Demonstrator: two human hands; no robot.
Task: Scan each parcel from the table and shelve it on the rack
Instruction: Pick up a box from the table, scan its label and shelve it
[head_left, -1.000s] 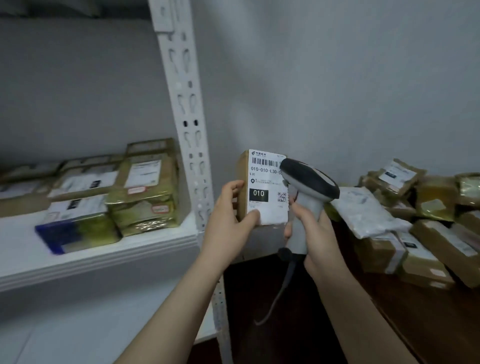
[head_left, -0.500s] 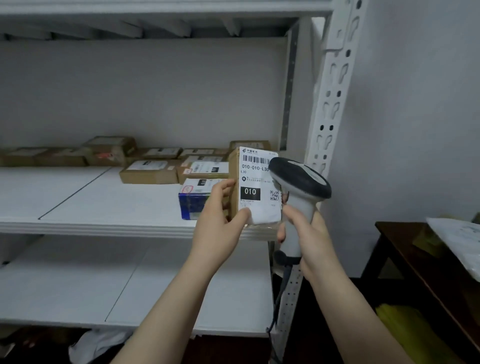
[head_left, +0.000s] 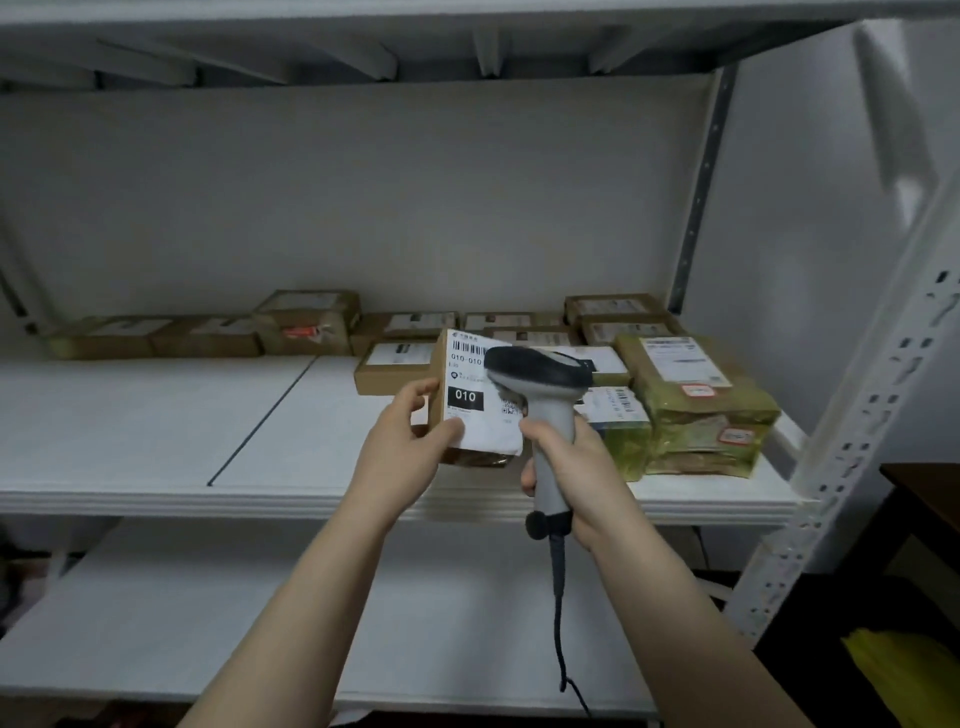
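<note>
My left hand (head_left: 402, 441) grips a small brown cardboard parcel (head_left: 467, 405) with a white label marked "010", held upright in front of the rack's middle shelf (head_left: 156, 457). My right hand (head_left: 571, 467) is curled round the handle of a grey barcode scanner (head_left: 540, 379). Its dark head overlaps the label's right side. The scanner's cable hangs down below my right wrist.
Several brown parcels (head_left: 306, 322) line the back of the shelf. Taped yellowish parcels (head_left: 696, 405) are stacked at its right end. The rack's white perforated post (head_left: 857, 467) stands at right, beside a dark table corner (head_left: 919, 478). A lower shelf (head_left: 156, 623) lies beneath.
My view has swung left from the parcel table to face the rack. Both hands keep the parcel and scanner together, now in front of the middle shelf.
</note>
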